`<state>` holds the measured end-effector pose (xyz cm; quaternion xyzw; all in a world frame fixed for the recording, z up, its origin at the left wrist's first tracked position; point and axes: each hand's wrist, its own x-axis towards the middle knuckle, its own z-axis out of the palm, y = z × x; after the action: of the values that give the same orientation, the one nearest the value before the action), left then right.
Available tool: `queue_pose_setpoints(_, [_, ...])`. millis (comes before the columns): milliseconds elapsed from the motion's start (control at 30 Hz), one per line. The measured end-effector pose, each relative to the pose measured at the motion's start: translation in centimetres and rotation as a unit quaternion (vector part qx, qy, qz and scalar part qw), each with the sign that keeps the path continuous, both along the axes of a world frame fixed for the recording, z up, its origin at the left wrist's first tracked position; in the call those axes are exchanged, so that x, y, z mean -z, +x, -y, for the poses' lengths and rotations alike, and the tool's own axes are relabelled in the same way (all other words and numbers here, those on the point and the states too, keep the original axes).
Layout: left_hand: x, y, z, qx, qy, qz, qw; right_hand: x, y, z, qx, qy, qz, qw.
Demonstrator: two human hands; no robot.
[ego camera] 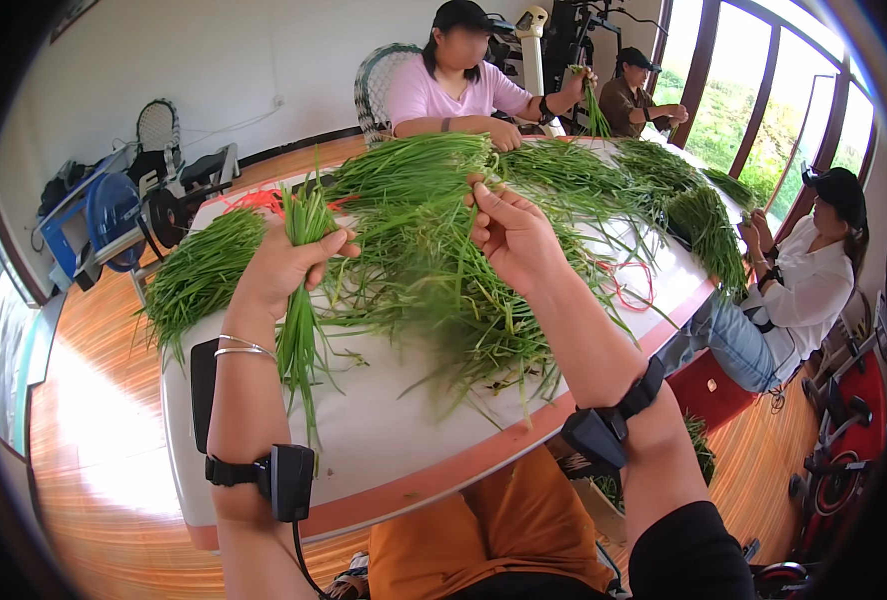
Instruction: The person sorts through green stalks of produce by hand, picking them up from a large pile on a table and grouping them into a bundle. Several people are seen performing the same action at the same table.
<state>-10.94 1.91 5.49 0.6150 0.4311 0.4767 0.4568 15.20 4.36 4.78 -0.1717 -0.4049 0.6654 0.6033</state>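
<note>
My left hand [286, 262] is wrapped around an upright bunch of garlic chives [299, 337], whose leaves hang down over the table's near left part. My right hand [515, 236] pinches a few chive stalks [467, 232] between thumb and fingers; their lower leaves blur with motion. Beneath and between both hands spreads a loose heap of chives [391, 262]. Left of my left hand lies a neater pile of chives [207, 266]. Beyond my right hand, a thick sheaf [413, 169] rests with its pale ends to the right.
Red ties [252, 199] lie behind my left hand, and more red string [631, 289] is at the right. A dark flat object [203, 394] sits by my left forearm. Co-workers [451, 97] handle chives around the white table [383, 442]. A red stool [721, 386] stands at the right.
</note>
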Motion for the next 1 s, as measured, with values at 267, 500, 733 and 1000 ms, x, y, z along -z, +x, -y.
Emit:
queue_pose_setpoints(267, [1.6,-2.5,-2.1,-0.252,0.11,-0.206,0.939,-0.1,0.5,0.5,0.101,0.079,0.242,0.962])
queue_pose_setpoints(500, [-2.4,-2.8,0.1,-0.346,0.287,-0.033,0.893,-1.5,-0.6,1.9,0.099,0.167,0.406,0.893])
queue_pose_setpoints(733, [-2.6,2.3,1.9,0.048,0.092,0.047,0.993,-3.4,-2.9,4.8,0.001,0.13,0.299,0.945])
queue_pose_setpoints(1000, [-0.4,3.8,1.8,0.129,-0.076,-0.075,0.986,-1.0,-2.3,4.1,0.093,0.143,0.409,0.896])
